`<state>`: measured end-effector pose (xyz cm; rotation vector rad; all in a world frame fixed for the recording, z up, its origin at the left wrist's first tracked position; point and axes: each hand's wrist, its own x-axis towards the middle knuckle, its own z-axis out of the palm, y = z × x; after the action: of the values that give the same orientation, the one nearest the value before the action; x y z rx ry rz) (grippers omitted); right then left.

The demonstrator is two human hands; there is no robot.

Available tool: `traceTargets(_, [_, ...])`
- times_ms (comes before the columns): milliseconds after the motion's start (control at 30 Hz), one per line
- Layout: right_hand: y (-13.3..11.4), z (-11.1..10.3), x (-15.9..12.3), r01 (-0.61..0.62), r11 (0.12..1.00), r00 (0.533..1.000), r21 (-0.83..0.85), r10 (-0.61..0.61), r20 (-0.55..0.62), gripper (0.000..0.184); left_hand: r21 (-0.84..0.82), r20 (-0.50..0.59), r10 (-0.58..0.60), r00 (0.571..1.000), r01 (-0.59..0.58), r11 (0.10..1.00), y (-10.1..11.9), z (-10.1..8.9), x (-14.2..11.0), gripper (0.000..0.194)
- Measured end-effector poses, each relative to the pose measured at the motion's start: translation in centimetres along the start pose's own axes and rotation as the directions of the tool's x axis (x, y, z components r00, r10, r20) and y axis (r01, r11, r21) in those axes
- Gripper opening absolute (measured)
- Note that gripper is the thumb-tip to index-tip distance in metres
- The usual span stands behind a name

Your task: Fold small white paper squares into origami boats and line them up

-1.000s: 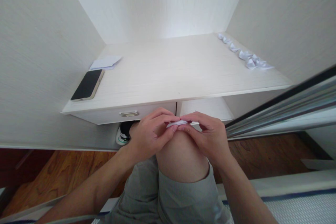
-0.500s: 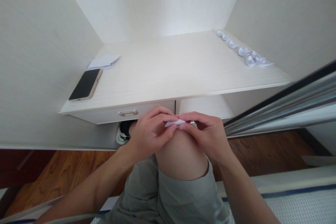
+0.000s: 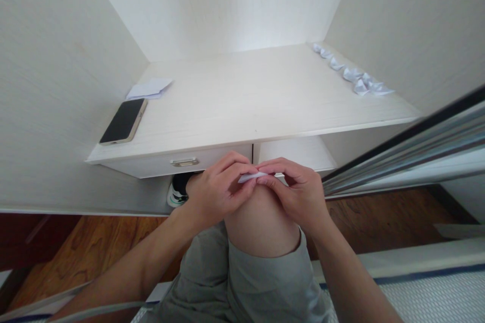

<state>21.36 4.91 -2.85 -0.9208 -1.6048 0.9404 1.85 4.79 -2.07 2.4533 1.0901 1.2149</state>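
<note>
Folded paper (image 3: 247, 177) | between left hand (image 3: 216, 189) and right hand (image 3: 303, 191) | both hands pinching it (bare knee (image 3: 261, 222) just below)

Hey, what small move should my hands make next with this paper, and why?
Probably pinch along the small white paper to firm its shape: the left hand and right hand both hold it, close together at the bare knee.

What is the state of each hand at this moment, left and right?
Left hand: closed, pinching one end of the small folded white paper.
Right hand: closed, pinching the other end of the same paper.
</note>
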Motion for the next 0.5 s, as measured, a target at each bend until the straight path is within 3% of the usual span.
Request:
traceTargets(333, [-0.68, 0.07, -0.41, 0.125, 0.985, 0.990, -0.115, -0.131, -0.043, 0.018, 0.019, -0.012, 0.115, 0.993, -0.114, 0.993, 0.40, -0.50, 0.15, 0.018])
traceTargets(500, [-0.66, 0.10, -0.52, 0.136, 0.985, 0.990, -0.108, -0.139, -0.020, 0.019, -0.107, -0.076, -0.010, 0.997, 0.001, 0.994, 0.48, -0.62, 0.04, 0.018])
